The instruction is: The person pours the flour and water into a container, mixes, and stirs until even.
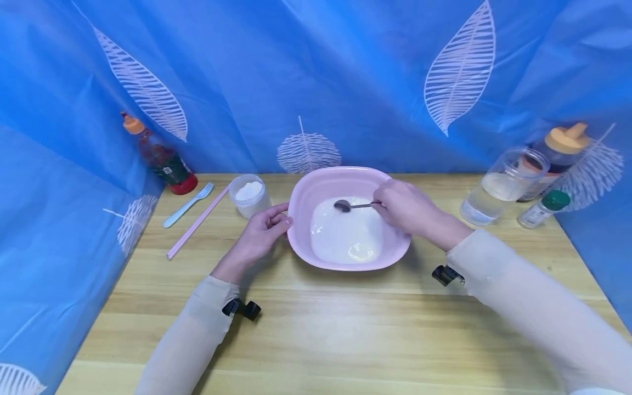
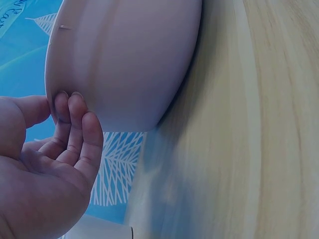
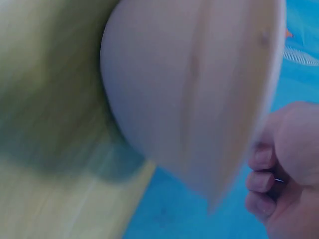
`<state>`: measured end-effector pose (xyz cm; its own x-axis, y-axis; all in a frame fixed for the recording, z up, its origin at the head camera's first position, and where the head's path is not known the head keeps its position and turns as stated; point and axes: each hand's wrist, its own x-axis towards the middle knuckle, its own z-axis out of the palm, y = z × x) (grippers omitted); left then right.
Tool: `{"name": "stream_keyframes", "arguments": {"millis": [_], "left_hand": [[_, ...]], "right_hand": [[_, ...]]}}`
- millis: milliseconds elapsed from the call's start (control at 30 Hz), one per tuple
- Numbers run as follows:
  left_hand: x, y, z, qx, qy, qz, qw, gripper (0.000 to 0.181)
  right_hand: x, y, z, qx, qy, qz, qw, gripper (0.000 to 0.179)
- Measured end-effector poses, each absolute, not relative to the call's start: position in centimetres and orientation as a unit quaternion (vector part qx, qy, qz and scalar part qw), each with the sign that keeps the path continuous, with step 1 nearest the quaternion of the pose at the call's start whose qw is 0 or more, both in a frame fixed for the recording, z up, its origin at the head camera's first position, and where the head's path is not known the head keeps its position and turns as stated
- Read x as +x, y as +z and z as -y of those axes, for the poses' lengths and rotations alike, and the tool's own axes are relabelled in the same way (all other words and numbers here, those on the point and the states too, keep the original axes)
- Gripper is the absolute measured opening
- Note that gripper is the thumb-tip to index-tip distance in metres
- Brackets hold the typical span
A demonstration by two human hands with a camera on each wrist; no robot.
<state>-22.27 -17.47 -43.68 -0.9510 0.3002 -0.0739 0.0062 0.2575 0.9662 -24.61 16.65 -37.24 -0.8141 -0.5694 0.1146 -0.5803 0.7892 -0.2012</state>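
A pink plastic basin (image 1: 340, 180) stands on the wooden table with white liquid (image 1: 345, 233) in it. My left hand (image 1: 257, 236) grips its left rim; in the left wrist view the thumb is over the edge and the fingertips lie against the outer wall (image 2: 134, 59). A small dark metal spoon (image 1: 342, 206) is over the liquid, its handle held in the curled fingers of my right hand (image 1: 407, 208). Whether the spoon's bowl touches the liquid is hard to tell. In the right wrist view the basin hides the spoon's bowl.
Left of the basin are a jar of white powder (image 1: 249, 200), pink chopsticks (image 1: 197, 223), a light-blue fork (image 1: 187, 206) and a red sauce bottle (image 1: 168, 164). At right stand a cup of clear liquid (image 1: 486, 197), a dark sauce bottle (image 1: 560, 153) and a green-capped shaker (image 1: 543, 209).
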Motion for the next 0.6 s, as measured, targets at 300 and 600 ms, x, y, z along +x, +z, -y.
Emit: {"name": "stream_keyframes", "arguments": {"millis": [300,600], "left_hand": [[-21.9,-43.6,17.6,0.100,0.603,-0.782,0.123,0.054],[-21.9,-43.8,17.5,0.105,0.605,-0.780,0.121,0.052]], "right_hand": [[-22.2,-34.6,-20.0,0.316,0.058,0.947,-0.014,0.023],[-21.6,-36.7,-17.5,0.410,0.152,0.899,-0.012,0.021]]}}
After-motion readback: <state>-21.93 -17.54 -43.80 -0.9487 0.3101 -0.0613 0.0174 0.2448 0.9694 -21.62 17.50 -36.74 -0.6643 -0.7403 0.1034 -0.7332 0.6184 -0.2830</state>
